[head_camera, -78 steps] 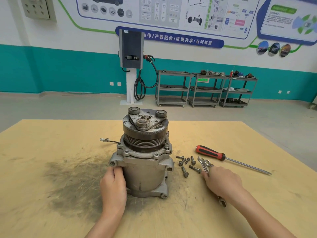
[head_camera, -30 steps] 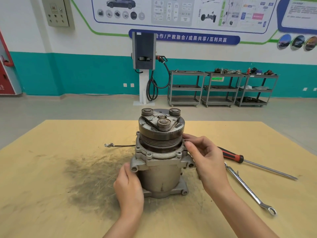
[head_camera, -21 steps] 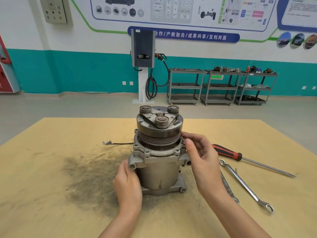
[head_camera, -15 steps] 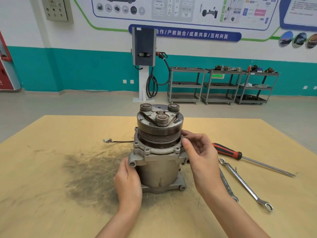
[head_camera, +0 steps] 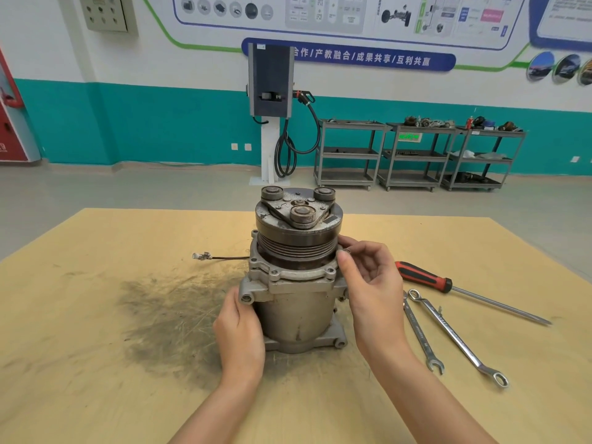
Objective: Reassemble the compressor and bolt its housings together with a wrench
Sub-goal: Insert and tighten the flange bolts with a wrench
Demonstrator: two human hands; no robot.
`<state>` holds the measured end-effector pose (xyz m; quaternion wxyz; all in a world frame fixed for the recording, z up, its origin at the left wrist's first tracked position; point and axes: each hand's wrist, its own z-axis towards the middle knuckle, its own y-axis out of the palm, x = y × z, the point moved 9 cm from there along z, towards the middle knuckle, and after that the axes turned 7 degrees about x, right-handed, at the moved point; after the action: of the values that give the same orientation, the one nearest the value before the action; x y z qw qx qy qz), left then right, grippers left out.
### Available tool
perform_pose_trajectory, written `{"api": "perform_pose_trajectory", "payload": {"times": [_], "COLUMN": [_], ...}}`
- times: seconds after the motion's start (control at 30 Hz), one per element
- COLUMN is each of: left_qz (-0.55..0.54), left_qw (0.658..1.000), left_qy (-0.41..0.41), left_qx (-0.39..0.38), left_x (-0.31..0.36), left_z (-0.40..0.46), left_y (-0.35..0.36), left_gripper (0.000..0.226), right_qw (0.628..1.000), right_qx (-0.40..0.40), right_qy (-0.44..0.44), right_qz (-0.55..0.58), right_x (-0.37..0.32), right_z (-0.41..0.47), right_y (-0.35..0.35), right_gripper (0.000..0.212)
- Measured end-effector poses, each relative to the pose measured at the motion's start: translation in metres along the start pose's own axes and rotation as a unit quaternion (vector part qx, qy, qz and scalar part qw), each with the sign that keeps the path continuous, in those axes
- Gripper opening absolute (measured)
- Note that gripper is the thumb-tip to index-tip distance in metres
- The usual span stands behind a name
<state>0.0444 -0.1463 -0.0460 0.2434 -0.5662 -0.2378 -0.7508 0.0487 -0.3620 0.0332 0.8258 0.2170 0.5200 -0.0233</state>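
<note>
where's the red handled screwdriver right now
In the head view the screwdriver lies on the table to the right of the compressor, just beyond the right hand and behind the two wrenches.

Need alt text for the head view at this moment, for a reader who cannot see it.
A compressor stands upright on a wooden table; the left hand steadies its body while the right hand pinches a bolt at the flange. Two wrenches and a red-handled screwdriver lie to the right.
</note>
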Motion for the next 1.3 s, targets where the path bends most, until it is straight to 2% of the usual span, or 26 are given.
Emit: {"api": "perform_pose_trajectory", "payload": {"times": [0.2,0.4,0.63,0.77,0.83,1.0,1.1,1.2,1.3], "left_qz": [-0.002,-0.012,-0.012,-0.019,-0.024,-0.016,-0.017,-0.018,-0.016], "left_qw": [1.0,1.0,1.0,1.0,1.0,1.0,1.0,1.0,1.0], "left_qy": [-0.004,-0.004,-0.001,0.003,0.008,0.008,0.016,0.014,0.011], "left_qx": [-0.003,0.005,0.012,0.013,0.011,0.006,0.008,0.005,0.01], "left_x": [-0.0001,-0.0023,-0.006,-0.0043,-0.0016,0.0001,0.0018,0.0022,0.0018], "left_z": [-0.0001,0.0012,0.0024,0.0023,0.0018,0.0016,0.0015,0.0013,0.0021], "left_y": [0.0005,-0.0003,-0.0005,-0.0006,-0.0004,0.0002,-0.0006,0.0,-0.0003], "left_gripper": [0.037,0.038,0.038,0.039,0.042,0.041,0.041,0.04,0.04], "right_qw": [0.999,1.0,0.999,1.0,0.999,0.999,1.0,0.999,1.0], "right_qx": [-0.006,-0.005,-0.012,-0.01,-0.01,-0.016,-0.017,-0.011,-0.012], "right_qy": [-0.029,0.011,0.004,0.028,0.033,0.0,0.011,0.03,0.017], "right_qz": [-0.038,-0.002,-0.036,-0.01,0.0,-0.039,-0.02,0.02,-0.006], "right_x": [-0.0025,0.0022,0.0009,0.0039,0.0039,-0.0017,-0.0005,0.0017,0.0018], "right_z": [-0.0052,0.0003,-0.0022,0.0005,0.001,-0.0046,-0.0009,0.0021,-0.0003], "right_y": [0.0007,0.0001,-0.0008,-0.0006,-0.0004,-0.0002,0.001,0.001,0.0003], "right_gripper": [0.016,0.003,0.013,0.003,0.005,0.014,0.005,0.007,0.006]}}
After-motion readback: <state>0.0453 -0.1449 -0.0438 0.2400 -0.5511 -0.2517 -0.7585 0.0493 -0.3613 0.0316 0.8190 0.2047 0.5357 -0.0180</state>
